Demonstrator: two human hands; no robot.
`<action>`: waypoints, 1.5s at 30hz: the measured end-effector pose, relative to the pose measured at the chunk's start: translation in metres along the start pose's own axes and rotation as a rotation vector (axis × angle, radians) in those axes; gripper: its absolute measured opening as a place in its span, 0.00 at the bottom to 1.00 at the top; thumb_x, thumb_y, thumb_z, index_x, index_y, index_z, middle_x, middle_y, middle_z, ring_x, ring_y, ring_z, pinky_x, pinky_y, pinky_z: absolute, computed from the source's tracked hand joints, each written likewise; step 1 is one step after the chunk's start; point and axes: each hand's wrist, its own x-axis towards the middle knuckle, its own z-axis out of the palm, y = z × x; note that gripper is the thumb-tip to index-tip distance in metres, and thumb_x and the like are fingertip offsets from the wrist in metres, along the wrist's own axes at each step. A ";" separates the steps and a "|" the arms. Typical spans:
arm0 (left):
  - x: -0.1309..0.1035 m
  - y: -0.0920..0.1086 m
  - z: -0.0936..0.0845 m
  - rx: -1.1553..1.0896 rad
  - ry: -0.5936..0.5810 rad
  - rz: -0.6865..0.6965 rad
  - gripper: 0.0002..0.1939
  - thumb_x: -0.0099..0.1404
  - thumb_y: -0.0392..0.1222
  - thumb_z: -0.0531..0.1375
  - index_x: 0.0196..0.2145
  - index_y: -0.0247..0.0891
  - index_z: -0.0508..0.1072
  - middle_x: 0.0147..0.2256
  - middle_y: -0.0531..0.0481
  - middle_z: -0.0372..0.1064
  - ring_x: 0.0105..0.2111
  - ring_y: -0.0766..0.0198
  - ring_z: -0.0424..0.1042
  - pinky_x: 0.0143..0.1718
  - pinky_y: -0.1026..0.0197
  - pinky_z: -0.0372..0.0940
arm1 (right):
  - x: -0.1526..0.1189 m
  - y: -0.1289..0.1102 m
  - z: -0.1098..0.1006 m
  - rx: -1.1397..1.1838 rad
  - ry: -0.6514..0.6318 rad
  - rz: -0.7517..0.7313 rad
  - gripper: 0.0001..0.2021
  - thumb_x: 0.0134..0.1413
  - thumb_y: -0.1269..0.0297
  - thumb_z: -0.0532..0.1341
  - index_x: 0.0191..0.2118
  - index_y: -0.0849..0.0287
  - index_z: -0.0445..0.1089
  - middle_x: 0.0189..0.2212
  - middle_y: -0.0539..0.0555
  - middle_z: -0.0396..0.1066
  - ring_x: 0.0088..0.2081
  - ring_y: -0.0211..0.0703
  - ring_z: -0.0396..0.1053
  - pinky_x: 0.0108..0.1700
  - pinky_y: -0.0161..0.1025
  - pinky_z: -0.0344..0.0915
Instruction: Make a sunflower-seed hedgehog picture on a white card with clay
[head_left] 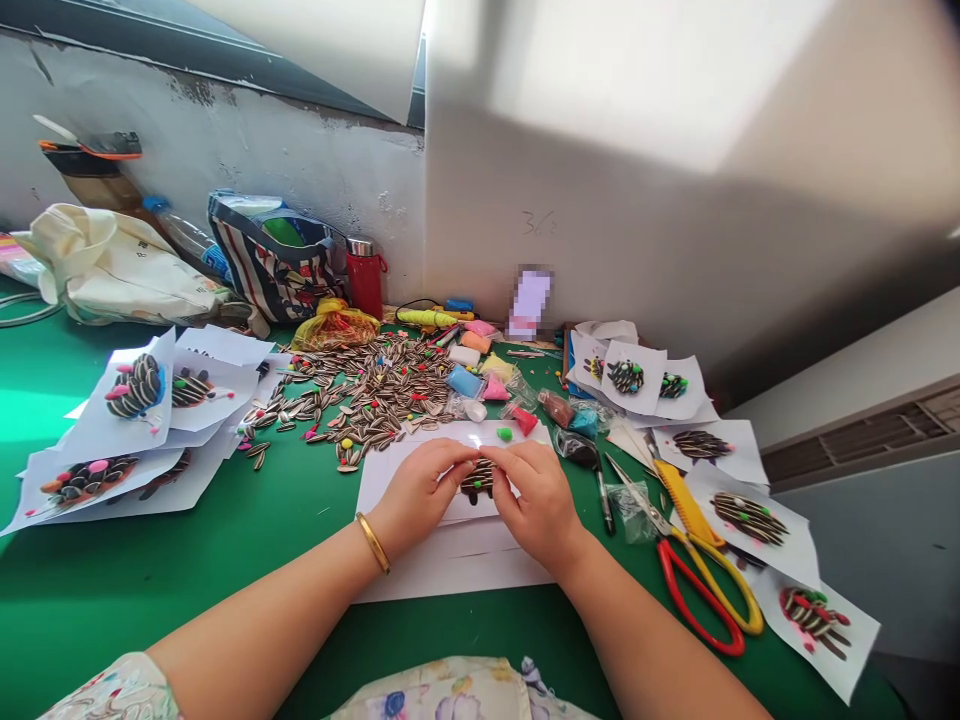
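My left hand [427,490] and my right hand [536,495] meet over white paper sheets [465,560] in front of me. Between them is a small figure of striped sunflower seeds [478,480] with a green dot on it. Fingers of both hands are curled in and closed on its far edge and sides, covering part of it; anything tiny between the fingertips is hidden. Just beyond my right fingers lies a green clay lump [505,434] on the paper. Farther back spreads a heap of loose sunflower seeds [375,385], with small coloured clay balls among them.
Finished-looking seed figures on paper lie left [135,390] and right [750,515]. Scissors [705,580], a yellow cutter [686,500] and a black pen [604,495] lie right. Coloured clay packs [495,388], a red bottle [365,280] and a striped bag [277,260] stand behind.
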 end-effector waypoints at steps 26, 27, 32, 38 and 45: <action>0.001 0.001 -0.005 0.041 -0.163 -0.066 0.25 0.74 0.53 0.46 0.30 0.39 0.76 0.30 0.48 0.74 0.33 0.61 0.70 0.39 0.58 0.61 | 0.006 0.007 -0.003 0.254 -0.008 0.130 0.02 0.61 0.67 0.60 0.37 0.55 0.71 0.32 0.51 0.72 0.36 0.43 0.69 0.42 0.42 0.64; 0.002 0.000 -0.006 0.054 -0.146 -0.094 0.25 0.74 0.53 0.47 0.31 0.39 0.76 0.30 0.48 0.74 0.33 0.61 0.70 0.38 0.58 0.61 | 0.007 0.013 -0.004 0.240 0.014 0.186 0.03 0.60 0.68 0.60 0.37 0.55 0.70 0.32 0.51 0.71 0.35 0.42 0.68 0.41 0.41 0.64; 0.007 -0.004 -0.008 0.172 -0.090 -0.189 0.18 0.72 0.48 0.51 0.30 0.38 0.75 0.29 0.49 0.73 0.31 0.61 0.69 0.35 0.59 0.60 | 0.007 0.036 -0.007 0.194 -0.119 0.399 0.02 0.57 0.68 0.59 0.36 0.55 0.69 0.31 0.49 0.71 0.33 0.41 0.68 0.37 0.38 0.63; 0.008 -0.005 -0.007 0.259 -0.126 -0.209 0.13 0.70 0.42 0.55 0.31 0.39 0.76 0.31 0.50 0.74 0.33 0.61 0.70 0.36 0.59 0.60 | 0.005 0.035 0.000 0.129 -0.288 0.360 0.05 0.57 0.68 0.59 0.36 0.55 0.72 0.35 0.52 0.74 0.38 0.45 0.70 0.41 0.40 0.64; 0.009 -0.004 -0.005 0.319 -0.178 -0.222 0.10 0.68 0.40 0.56 0.32 0.41 0.77 0.32 0.51 0.75 0.35 0.61 0.71 0.38 0.59 0.60 | 0.005 0.035 0.008 0.109 -0.304 0.415 0.04 0.56 0.70 0.60 0.35 0.55 0.72 0.31 0.50 0.73 0.34 0.42 0.68 0.36 0.38 0.62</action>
